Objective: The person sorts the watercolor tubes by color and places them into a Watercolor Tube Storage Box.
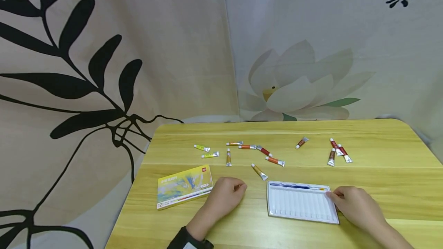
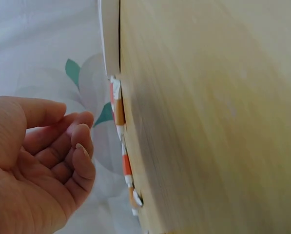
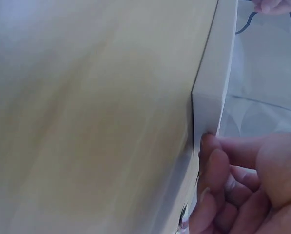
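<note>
My right hand (image 1: pixel 356 205) pinches the right edge of a white plastic tray (image 1: pixel 301 205) with narrow compartments, lying on the table. In the right wrist view, thumb and fingertips meet at the corner of the tray's side wall (image 3: pixel 207 109). A blue-handled paintbrush (image 1: pixel 294 186) lies along the tray's far side. My left hand (image 1: pixel 226 195) is held over the table with loosely curled fingers and nothing in them, as its palm (image 2: pixel 38 180) in the left wrist view also shows. Beside it, to the left, is a yellow paint box (image 1: pixel 185 185).
Several small paint tubes lie beyond the hands: yellow ones (image 1: pixel 210 155) at left, ochre (image 1: pixel 259 171) and orange ones (image 1: pixel 275 161) in the middle, red and brown ones (image 1: pixel 331 157) at right. Behind the wooden table (image 1: pixel 380 180) hangs a patterned curtain (image 1: pixel 187 49).
</note>
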The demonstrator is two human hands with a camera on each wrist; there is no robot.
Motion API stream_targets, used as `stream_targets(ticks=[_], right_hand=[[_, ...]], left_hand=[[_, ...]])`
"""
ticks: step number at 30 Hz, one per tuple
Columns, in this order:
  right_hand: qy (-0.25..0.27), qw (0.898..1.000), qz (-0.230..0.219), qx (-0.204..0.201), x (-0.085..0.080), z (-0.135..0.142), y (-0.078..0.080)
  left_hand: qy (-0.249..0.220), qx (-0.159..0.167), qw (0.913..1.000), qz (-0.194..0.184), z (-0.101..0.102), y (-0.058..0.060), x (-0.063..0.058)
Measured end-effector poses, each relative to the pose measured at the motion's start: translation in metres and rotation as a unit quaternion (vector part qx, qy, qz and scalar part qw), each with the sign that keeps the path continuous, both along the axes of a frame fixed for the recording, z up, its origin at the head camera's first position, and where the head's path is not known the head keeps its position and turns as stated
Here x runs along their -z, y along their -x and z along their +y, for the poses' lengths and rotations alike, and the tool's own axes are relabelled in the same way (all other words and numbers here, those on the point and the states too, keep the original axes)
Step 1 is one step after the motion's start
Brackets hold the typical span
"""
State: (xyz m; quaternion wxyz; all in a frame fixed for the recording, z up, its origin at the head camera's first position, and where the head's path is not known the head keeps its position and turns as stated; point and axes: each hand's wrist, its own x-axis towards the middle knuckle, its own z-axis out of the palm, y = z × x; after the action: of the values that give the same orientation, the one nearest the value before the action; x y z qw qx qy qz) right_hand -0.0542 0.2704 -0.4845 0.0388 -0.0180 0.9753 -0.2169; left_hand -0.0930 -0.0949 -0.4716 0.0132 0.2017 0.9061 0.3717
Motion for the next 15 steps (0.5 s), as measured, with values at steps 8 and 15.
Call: stream_targets(ticks=[8, 15], right_hand=[[0.023, 1.0, 0.002, -0.018, -0.002, -0.027, 0.006], [0.041, 0.999, 0.009, -0.033, -0.003, -0.043, 0.011]], left_hand=[[0.034, 0.0, 0.998, -0.054, 0.011, -0.005, 0.0], [0.073, -0.014, 0.9917, -0.105, 0.015, -0.004, -0.002]])
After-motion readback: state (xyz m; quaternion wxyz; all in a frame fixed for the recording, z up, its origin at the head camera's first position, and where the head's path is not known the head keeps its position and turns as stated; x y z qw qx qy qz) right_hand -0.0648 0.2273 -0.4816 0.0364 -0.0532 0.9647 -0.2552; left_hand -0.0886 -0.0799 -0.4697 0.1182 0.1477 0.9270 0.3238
